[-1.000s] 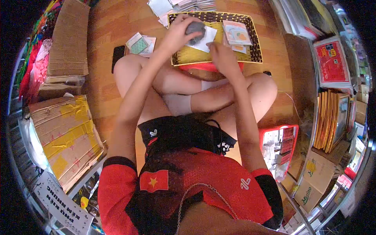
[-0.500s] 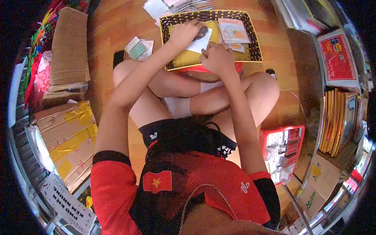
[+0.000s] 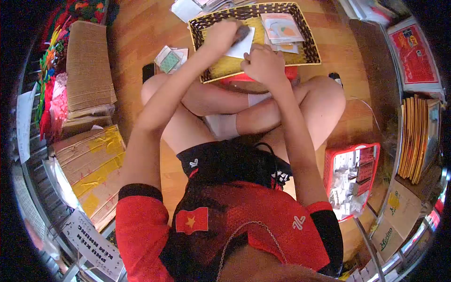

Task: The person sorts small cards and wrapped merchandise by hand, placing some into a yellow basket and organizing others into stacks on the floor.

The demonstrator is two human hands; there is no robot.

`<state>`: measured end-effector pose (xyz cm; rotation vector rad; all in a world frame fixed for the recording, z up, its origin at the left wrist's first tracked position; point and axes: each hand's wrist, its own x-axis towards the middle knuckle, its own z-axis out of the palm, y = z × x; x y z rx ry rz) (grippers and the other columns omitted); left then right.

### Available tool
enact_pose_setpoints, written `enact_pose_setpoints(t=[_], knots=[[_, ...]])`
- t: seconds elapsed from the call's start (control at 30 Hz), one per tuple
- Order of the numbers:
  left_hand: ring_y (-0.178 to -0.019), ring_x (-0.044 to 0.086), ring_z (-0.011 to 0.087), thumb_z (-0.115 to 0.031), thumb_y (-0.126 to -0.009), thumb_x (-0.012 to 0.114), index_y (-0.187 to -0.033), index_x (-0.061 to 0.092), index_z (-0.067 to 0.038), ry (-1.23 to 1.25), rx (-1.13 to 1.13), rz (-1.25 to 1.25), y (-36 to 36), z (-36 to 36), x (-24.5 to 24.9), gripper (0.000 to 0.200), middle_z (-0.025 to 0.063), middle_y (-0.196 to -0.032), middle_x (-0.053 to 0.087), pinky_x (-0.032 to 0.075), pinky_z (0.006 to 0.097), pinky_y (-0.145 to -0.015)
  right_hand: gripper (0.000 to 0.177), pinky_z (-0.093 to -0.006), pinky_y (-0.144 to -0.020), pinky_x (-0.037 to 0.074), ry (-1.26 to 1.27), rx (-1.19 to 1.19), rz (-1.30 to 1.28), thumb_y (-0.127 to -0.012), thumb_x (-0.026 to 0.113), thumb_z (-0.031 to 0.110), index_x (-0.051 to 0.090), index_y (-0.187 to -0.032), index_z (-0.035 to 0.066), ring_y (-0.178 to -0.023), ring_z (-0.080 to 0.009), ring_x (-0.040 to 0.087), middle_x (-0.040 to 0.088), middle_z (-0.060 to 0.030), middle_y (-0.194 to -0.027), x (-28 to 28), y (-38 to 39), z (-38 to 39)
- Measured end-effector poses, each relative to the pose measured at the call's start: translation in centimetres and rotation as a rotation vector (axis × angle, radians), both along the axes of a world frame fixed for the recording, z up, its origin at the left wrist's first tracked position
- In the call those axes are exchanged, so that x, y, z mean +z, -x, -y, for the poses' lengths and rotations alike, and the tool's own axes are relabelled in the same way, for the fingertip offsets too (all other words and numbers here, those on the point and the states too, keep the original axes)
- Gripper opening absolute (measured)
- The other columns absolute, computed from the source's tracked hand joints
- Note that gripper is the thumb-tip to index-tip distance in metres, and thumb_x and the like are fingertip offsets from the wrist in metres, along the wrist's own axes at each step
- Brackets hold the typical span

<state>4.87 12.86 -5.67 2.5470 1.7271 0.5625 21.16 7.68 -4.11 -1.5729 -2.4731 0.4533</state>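
Note:
A shallow woven basket (image 3: 263,8) with a yellow bottom rests in front of my crossed legs. Inside it lies a white sheet of paper (image 3: 243,46). My left hand (image 3: 221,36) is closed around a dark grey wad (image 3: 242,34) over the paper's upper part; blur hides what the wad is made of. At the paper's lower right corner is my right hand (image 3: 264,63), its fingers curled in and its thumb against the corner. A small stack of plastic-sleeved cards (image 3: 280,29) with an orange print sits in the basket's right end.
Left of the basket, small packets (image 3: 169,60) lie on the wooden floor. More packets (image 3: 190,8) are behind it. Cardboard boxes (image 3: 89,66) line the left side. To my right stand a red basket (image 3: 328,183) of small packs and a row of yellow-edged boards (image 3: 411,138).
The view has shifted slightly, so most things sit further right. My left hand and the dark wad have moved a little over the paper. My right hand keeps its place at the corner.

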Motion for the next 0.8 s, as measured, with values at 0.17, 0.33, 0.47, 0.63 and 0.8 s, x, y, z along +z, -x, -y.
enact_pose_setpoints(t=[0.17,0.33,0.47,0.63,0.8], knots=[[-0.078,0.061,0.0312,-0.011,-0.068,0.064,-0.092,0.065,-0.009,0.083,-0.011,-0.058,2.2,0.8,0.5,0.024,0.0142,-0.089,0.061,0.049,0.0411,-0.069,0.028,-0.0516,-0.081,0.040,0.038,-0.035,0.001,-0.077,0.051,0.030,0.064,-0.082,0.005,-0.099,-0.0264,0.056,0.061,-0.0094,-0.097,0.0,0.1,0.0],[-0.081,0.060,0.0307,-0.012,-0.065,0.068,-0.091,0.066,-0.010,0.218,0.029,0.063,2.2,5.5,1.3,0.026,0.0132,-0.088,0.062,0.048,0.0388,-0.072,0.028,-0.0464,-0.078,0.044,0.149,-0.034,-0.045,-0.077,0.053,0.029,0.061,-0.083,0.003,-0.093,-0.0294,0.058,0.061,-0.0137,-0.093,1.4,-0.1,-0.2],[-0.080,0.060,0.0304,-0.011,-0.062,0.069,-0.086,0.065,-0.009,0.146,-0.022,0.103,-0.3,4.6,1.2,0.024,0.0124,-0.087,0.062,0.049,0.0392,-0.071,0.028,-0.0425,-0.077,0.046,0.082,0.011,-0.081,-0.078,0.053,0.028,0.061,-0.083,0.002,-0.093,-0.0305,0.057,0.061,-0.0145,-0.093,-0.2,-0.3,-0.8],[-0.083,0.058,0.0332,-0.012,-0.064,0.068,-0.094,0.063,-0.009,0.079,0.112,0.109,-0.9,0.5,0.5,0.030,0.0138,-0.089,0.059,0.048,0.0409,-0.074,0.030,-0.0479,-0.080,0.044,0.131,0.007,-0.108,-0.074,0.056,0.025,0.060,-0.090,0.001,-0.097,-0.0293,0.056,0.061,-0.0171,-0.096,0.2,-0.1,-0.5],[-0.085,0.059,0.0316,-0.013,-0.061,0.070,-0.095,0.065,-0.011,0.245,0.176,0.069,0.5,3.3,1.1,0.034,0.0126,-0.090,0.062,0.048,0.0388,-0.077,0.031,-0.0473,-0.081,0.044,0.126,0.023,-0.083,-0.074,0.056,0.025,0.058,-0.093,0.001,-0.096,-0.0308,0.056,0.060,-0.0178,-0.096,-0.4,-0.3,-0.7]])
